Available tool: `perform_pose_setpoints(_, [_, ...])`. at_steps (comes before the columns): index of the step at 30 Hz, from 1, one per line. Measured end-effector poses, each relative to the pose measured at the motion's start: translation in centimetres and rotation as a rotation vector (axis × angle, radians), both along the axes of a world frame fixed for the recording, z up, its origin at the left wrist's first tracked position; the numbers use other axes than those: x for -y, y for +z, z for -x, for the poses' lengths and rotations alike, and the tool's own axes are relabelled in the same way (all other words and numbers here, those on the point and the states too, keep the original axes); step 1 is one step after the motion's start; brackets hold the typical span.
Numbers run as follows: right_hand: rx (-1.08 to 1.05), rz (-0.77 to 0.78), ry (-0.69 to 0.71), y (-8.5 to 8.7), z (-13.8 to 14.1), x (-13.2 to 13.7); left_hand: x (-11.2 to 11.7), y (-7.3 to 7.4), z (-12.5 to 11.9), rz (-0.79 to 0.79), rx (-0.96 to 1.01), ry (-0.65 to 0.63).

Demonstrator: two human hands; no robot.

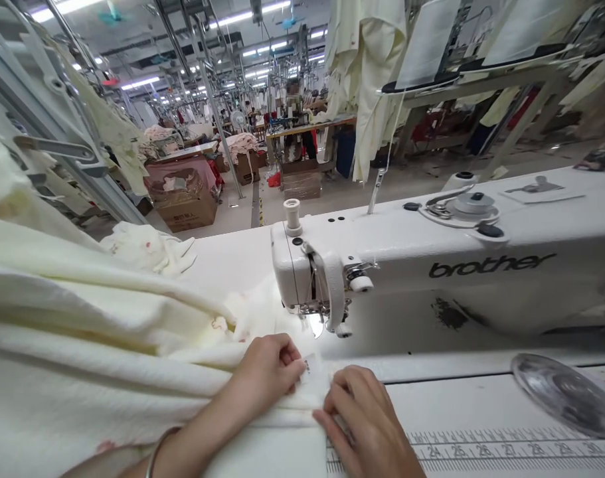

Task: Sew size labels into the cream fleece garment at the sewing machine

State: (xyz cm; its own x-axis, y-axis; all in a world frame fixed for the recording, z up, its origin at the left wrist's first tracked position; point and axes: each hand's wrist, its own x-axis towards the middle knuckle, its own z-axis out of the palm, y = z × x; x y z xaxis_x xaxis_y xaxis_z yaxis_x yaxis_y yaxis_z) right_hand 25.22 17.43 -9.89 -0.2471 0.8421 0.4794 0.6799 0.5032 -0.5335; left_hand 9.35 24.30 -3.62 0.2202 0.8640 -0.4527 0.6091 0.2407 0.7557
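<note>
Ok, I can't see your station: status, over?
Left hand pinches label onto cream fabric. Right hand presses fabric edge. Sewing machine just ahead, nothing blocking.

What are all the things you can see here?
sewing machine: one, white, middle and right
cloth: one heap, cream, left and front
label: one, white, at the cloth's edge
table: one, white, under the machine
ruler: one, white, table's front edge
disc: one, silvery, table's right
boxes: several, brown, floor behind
hanging clothes: several, cream, top
left hand: one, pinching the label
right hand: one, pressing the cloth
</note>
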Motion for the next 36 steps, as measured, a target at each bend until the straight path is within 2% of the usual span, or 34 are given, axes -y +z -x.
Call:
perform_pose_setpoints(5, [0.023,-0.064,-0.027,-0.9,-0.4,-0.2,-0.4,-0.3,0.1,0.124,0.112,0.066])
perform_pose_setpoints(9, [0.102,-0.116,-0.016,-1.2,-0.7,0.0,-0.4,-0.7,0.0,0.065,0.059,0.049])
perform_pose_setpoints(14, [0.100,-0.150,-0.022,-1.1,-0.6,-0.2,-0.2,-1.1,-0.2,-0.002,0.022,0.082])
perform_pose_setpoints(36, [0.096,-0.150,-0.022,-1.1,-0.6,-0.1,-0.2,-1.2,-0.3,0.015,0.027,0.089])
